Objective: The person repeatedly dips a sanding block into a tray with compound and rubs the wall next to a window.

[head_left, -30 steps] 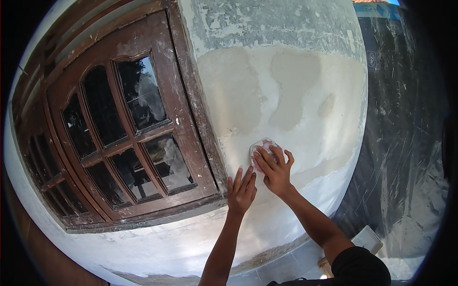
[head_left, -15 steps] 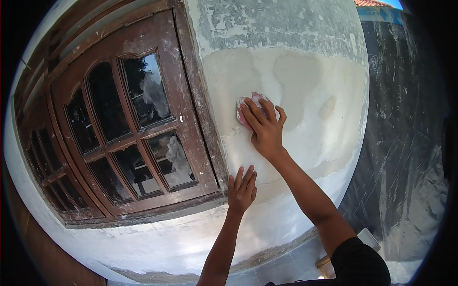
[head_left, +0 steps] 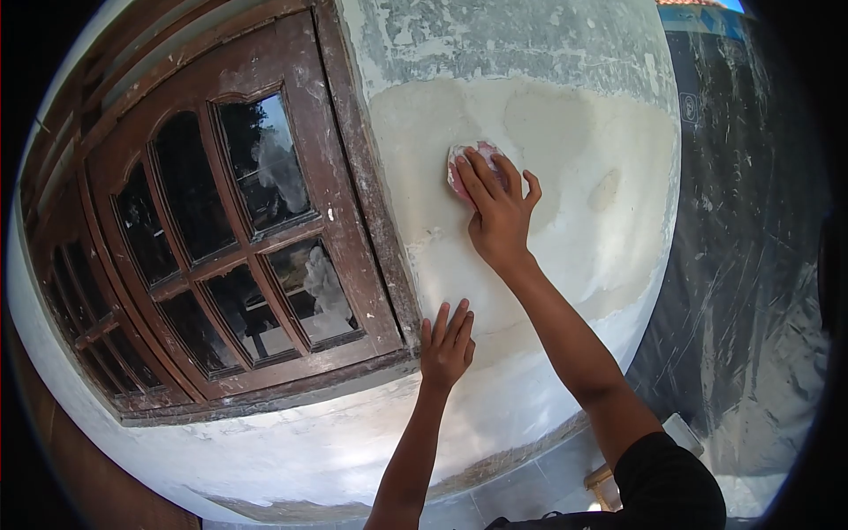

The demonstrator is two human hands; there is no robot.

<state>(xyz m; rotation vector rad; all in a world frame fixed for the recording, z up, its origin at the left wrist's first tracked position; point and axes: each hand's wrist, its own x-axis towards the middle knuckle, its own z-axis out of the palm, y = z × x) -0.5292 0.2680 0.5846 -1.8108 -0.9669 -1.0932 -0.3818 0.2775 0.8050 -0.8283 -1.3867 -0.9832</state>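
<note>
My right hand (head_left: 502, 212) presses a pink and white pad (head_left: 459, 168) against the wall, fingers spread over its face. The pad lies on a beige patch of the pale wall (head_left: 565, 274), right of the window frame. Lower down, my left hand (head_left: 447, 346) rests on the wall with its fingers apart and nothing in it, close to the lower right corner of the brown wooden window (head_left: 322, 208).
Black plastic sheeting (head_left: 733, 203) hangs at the right. A pale container (head_left: 682, 435) and a wooden piece (head_left: 601, 481) are near my right arm, low in view. Grey floor tiles (head_left: 521, 490) show below the wall.
My right hand and the pad have moved up the wall from beside my left hand, lately a little up and right. My left hand has stayed nearly in place.
</note>
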